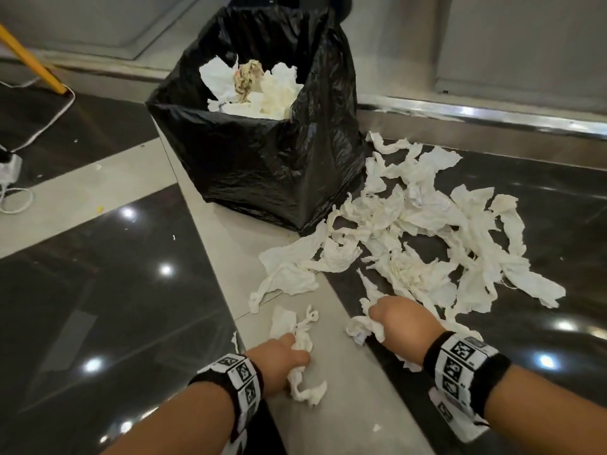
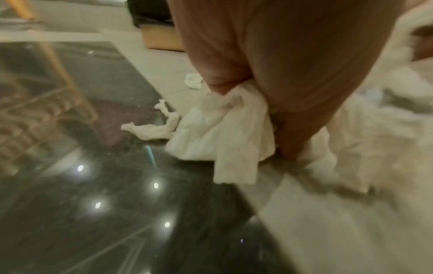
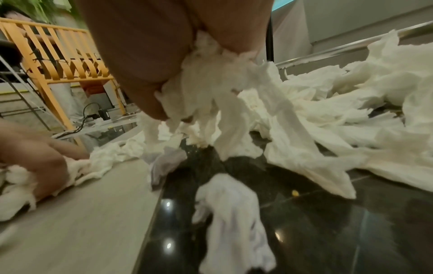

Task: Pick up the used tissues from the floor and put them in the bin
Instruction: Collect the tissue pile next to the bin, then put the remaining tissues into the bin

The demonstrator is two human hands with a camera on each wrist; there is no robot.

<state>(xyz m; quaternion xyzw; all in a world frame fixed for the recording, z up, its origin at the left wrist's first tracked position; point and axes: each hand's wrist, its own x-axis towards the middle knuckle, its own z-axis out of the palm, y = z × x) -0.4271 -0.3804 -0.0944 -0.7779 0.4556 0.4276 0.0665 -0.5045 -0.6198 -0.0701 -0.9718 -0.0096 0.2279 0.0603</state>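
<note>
Several crumpled white tissues lie spread on the floor, right of a bin lined with a black bag. The bin holds tissues near its top. My left hand grips a tissue on the pale floor strip; the left wrist view shows the hand curled round that tissue. My right hand clutches a bunch of tissues at the near edge of the pile; in the right wrist view its fingers pinch the wad, strands hanging down.
Glossy black floor tiles and a pale strip surround me. A metal rail runs behind the pile. A yellow chair leg and a white cable with a power strip sit at the far left.
</note>
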